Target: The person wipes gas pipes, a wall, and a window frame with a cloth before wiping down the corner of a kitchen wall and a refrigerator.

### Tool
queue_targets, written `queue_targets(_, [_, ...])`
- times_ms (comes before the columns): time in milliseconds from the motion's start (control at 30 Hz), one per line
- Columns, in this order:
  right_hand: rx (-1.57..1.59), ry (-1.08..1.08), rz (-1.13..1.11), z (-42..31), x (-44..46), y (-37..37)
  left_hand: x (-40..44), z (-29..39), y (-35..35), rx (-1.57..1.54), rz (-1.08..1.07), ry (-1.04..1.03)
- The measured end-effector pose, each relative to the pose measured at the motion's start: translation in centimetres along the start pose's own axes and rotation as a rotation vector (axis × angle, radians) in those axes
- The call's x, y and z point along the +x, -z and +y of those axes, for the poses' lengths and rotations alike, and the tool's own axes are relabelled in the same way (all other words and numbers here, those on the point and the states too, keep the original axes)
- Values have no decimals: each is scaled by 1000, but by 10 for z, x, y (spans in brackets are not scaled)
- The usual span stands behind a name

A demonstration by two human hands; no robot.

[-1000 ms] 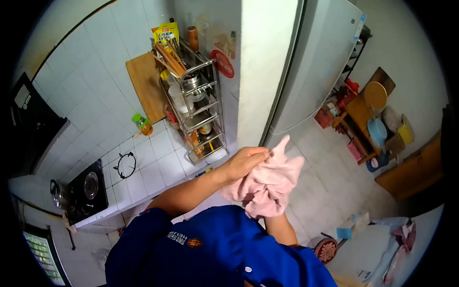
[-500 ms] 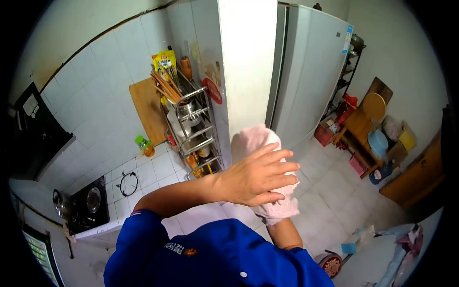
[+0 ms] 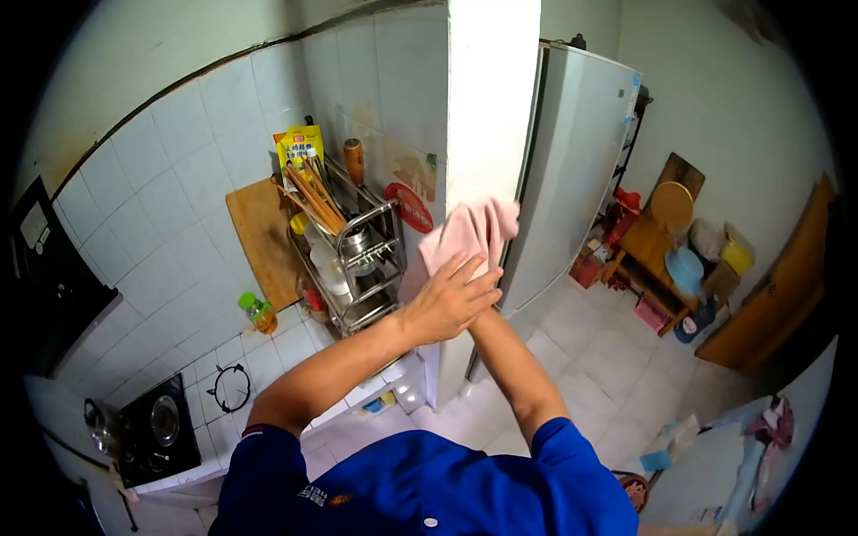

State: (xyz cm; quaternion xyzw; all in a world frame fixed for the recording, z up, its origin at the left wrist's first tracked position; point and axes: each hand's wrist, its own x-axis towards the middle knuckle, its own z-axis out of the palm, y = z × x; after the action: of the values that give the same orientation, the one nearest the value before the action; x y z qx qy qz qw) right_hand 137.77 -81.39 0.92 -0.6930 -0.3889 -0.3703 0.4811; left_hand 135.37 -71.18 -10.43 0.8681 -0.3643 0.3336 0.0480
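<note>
A pink cloth (image 3: 474, 230) is raised in front of the white wall edge, its lower part around my right hand. My left hand (image 3: 453, 299) lies across the cloth's lower edge and the right wrist, its fingers stretched and somewhat apart. The right forearm (image 3: 518, 375) comes up from the lower right. The cloth and my left hand hide my right hand, so its fingers do not show.
Left of the hands stands a metal rack (image 3: 362, 259) with chopsticks and containers, beside a cutting board (image 3: 266, 241). A stove (image 3: 161, 433) and kettle (image 3: 105, 424) are at the lower left. Right are a fridge (image 3: 576, 161) and a wooden shelf (image 3: 648, 246) with a blue basin (image 3: 684, 268).
The cloth and both hands have moved up and a little left. My left hand has gone from gripping the cloth to lying flat, and now rests lower, by the right wrist. The view has shifted.
</note>
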Motion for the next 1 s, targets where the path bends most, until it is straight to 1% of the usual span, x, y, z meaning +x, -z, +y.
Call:
queue_targets(67, [8,36,35,7,31,-1,26,-11,19,233,87,-50])
queue_targets(100, [21,50,50,12,49,-1,48,-19,36,274,120,-37])
queue_targets(200, [62,90,85,23,90,7,111,-31,78,299,252,-4])
queue_targets(233, [74,92,82,27,93,9,118,-31,78,311,256,11])
queue_targets(300, [89,106,58,38,78,8,124,-25,71,310,277,113])
queue_targets(333, [88,119,46,43,60,6,111,-25,49,316,250,148])
queue_targets(400, [99,125,-9,56,31,5,90,-17,19,348,106,185])
queue_targets(433, [110,126,-33,61,30,6,89,-14,17,417,69,155])
queue_targets(467, [123,137,-21,66,40,4,93,-19,16,432,63,166])
queue_targets(600, [189,192,55,72,128,12,166,-33,87,614,230,189])
queue_targets(667, [204,203,43,73,146,15,185,-43,102,660,301,195])
queue_targets(700, [195,205,21,77,138,15,183,-44,99,634,291,196])
queue_targets(733, [177,208,-14,81,122,14,175,-35,90,617,238,233])
queue_targets(800, [147,204,-85,93,84,11,142,-26,46,556,190,269])
queue_targets(867, [130,202,-120,100,66,14,115,-21,16,505,60,275])
queue_targets(933, [117,218,-106,97,82,17,125,-24,27,517,61,248])
queue_targets(1000, [109,244,-76,86,115,20,162,-33,69,585,201,209])
